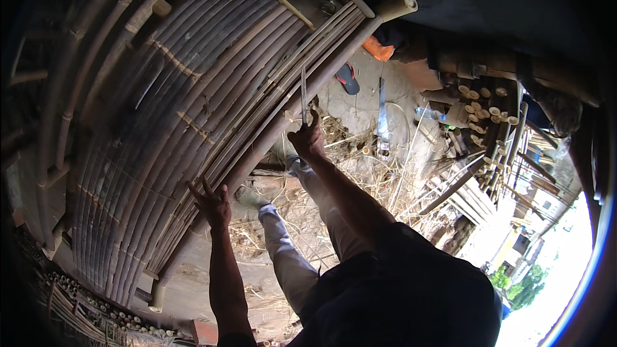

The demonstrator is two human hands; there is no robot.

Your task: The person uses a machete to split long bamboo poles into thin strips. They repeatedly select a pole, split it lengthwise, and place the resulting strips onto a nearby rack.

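A bamboo slat bench (212,77) fills the left of the view, its dark strips tied with cord and edged by a thick bamboo pole (254,154). Over the near strips by that pole, my left hand (214,207) has its fingers spread and appears to hold nothing. Farther along the pole, my right hand (309,139) is closed round a knife, with finger and thumb tips raised. The knife's narrow blade (304,90) points away from me; its handle is mostly hidden by the hand.
A saw (383,115) and a dark sandal (348,79) lie on the ground beyond the pole. Bamboo shavings (379,177) are scattered round my feet. Cut bamboo poles (495,115) are stacked at the right. A clear bottle (430,114) lies near them.
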